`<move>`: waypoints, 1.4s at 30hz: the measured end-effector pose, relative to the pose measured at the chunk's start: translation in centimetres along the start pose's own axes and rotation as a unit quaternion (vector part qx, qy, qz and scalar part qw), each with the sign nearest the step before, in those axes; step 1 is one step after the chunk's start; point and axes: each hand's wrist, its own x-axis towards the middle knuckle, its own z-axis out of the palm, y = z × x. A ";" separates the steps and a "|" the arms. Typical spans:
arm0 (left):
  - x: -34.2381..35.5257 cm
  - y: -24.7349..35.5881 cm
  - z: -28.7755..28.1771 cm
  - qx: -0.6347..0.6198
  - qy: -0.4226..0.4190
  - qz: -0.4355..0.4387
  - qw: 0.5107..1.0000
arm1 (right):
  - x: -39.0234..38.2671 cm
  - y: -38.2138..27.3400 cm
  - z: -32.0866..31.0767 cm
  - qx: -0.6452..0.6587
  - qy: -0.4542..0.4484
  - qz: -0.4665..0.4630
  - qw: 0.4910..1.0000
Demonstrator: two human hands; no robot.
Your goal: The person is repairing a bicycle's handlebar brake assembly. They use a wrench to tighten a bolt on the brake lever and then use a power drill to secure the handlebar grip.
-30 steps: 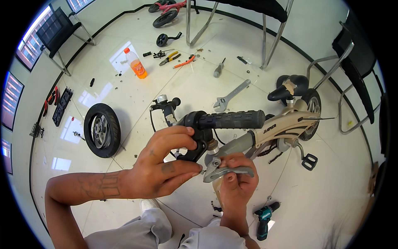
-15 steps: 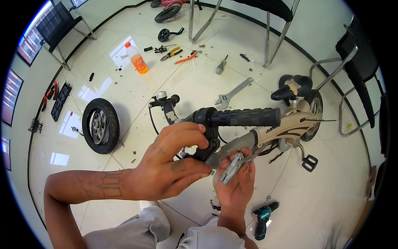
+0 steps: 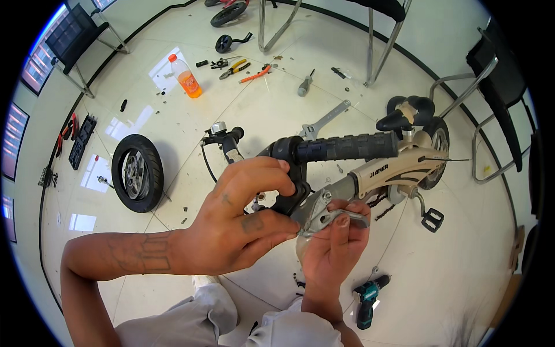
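Left fingers [image 3: 277, 224] around black bracket [image 3: 298, 195], right fingers [image 3: 340, 232] holding silver lever [image 3: 327, 218]

Glossy cream tile floor [image 3: 457, 254], thin dark joints. White walls [image 3: 448, 34], black skirting [image 3: 41, 228] at base. Windows [image 3: 16, 136] along left; bright window reflections [image 3: 84, 222] on floor. Metal-framed black chairs: upper-left chair [image 3: 69, 43], top chair [image 3: 384, 8], right chair [image 3: 503, 81].

Brightly lit, glaring off the floor [image 3: 82, 222] left of the left grip [image 3: 244, 217], bending hard toward the blackened edges!
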 end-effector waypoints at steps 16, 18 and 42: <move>0.2 -0.1 0.5 -0.010 0.046 0.004 0.999 | -0.2 -0.4 0.7 -0.021 0.011 -0.002 1.000; 0.2 -0.1 0.5 -0.009 0.045 0.002 0.999 | -0.4 -0.5 0.8 -0.034 0.010 -0.003 0.999; -0.4 -0.8 1.5 -0.019 0.098 0.021 0.995 | -2.8 2.1 0.0 -0.232 -0.012 -0.188 0.954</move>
